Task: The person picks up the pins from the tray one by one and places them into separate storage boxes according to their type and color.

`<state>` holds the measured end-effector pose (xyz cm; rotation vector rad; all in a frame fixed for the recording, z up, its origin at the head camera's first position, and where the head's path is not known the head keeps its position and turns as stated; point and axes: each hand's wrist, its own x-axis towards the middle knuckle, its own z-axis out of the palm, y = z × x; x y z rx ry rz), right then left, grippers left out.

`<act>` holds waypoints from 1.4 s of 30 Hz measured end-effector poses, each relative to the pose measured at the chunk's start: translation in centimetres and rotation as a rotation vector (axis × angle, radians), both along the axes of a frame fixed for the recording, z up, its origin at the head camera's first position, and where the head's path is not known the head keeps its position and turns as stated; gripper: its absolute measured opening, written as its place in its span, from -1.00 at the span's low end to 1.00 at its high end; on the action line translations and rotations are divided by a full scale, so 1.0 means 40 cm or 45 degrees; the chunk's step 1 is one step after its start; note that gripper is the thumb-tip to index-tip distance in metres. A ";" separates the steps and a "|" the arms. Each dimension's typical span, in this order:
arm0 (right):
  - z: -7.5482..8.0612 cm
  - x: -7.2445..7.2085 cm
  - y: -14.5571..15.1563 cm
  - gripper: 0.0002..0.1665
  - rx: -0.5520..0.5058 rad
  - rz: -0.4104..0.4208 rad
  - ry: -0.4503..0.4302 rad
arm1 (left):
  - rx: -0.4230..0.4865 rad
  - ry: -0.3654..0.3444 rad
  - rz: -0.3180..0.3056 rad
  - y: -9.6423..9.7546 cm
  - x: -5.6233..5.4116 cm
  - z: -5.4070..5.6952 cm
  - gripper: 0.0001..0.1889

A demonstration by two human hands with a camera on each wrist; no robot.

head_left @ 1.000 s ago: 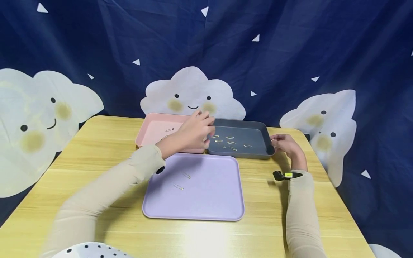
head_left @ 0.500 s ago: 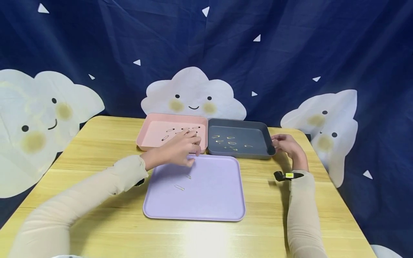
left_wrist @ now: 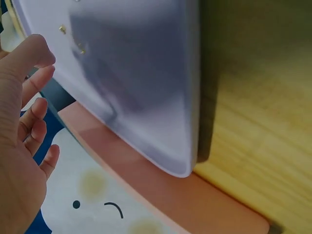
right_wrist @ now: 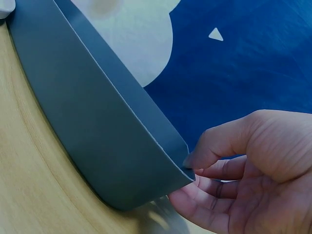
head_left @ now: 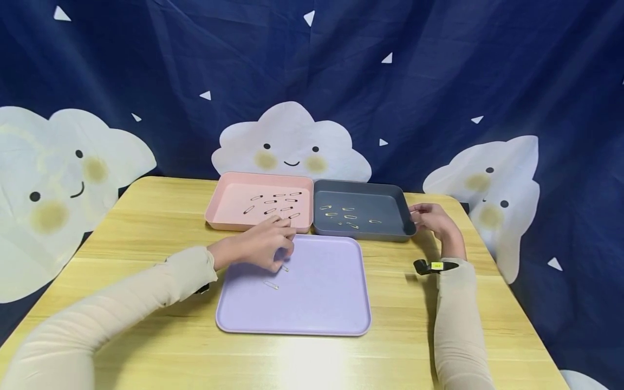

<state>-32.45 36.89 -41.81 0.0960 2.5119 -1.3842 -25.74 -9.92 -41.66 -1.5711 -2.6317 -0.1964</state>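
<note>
My left hand [head_left: 265, 244] reaches over the far left part of the lilac tray [head_left: 322, 303], its fingertips close above a safety pin [head_left: 285, 268]. Nearer to me on that tray lies another safety pin [head_left: 271, 285]. In the left wrist view the fingers of the left hand [left_wrist: 22, 122] are loosely bent, thumb and index apart, with nothing between them. At the right end of the dark grey tray [head_left: 377, 195], my right hand [head_left: 434, 222] pinches the rim. The right wrist view shows the thumb inside the tray wall [right_wrist: 97, 112] and fingers outside.
Several dark safety pins [head_left: 270, 202] lie spread in the pink tray [head_left: 229, 203]. Several gold safety pins [head_left: 350, 217] lie in the dark grey tray beside it. Both trays stand side by side behind the lilac one on the wooden table [head_left: 146, 227]. A blue curtain [head_left: 429, 108] hangs behind.
My left hand has come back from between the pink and grey trays, leftward and nearer, down to the lilac tray, uncovering the pink tray's pins. My right hand stays at the grey rim.
</note>
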 end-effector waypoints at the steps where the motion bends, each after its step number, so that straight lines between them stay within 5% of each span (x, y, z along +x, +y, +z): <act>1: 0.000 0.000 -0.001 -0.41 0.002 0.000 0.001 | -0.010 -0.009 -0.003 -0.001 0.001 -0.003 -0.83; 19: 0.007 0.004 -0.007 -0.40 0.011 0.018 -0.011 | -0.054 -0.024 -0.035 0.001 0.008 -0.039 -0.88; 42: 0.008 0.004 -0.009 -0.41 0.013 -0.005 -0.019 | -0.125 -0.128 -0.012 0.023 0.007 -0.017 -0.86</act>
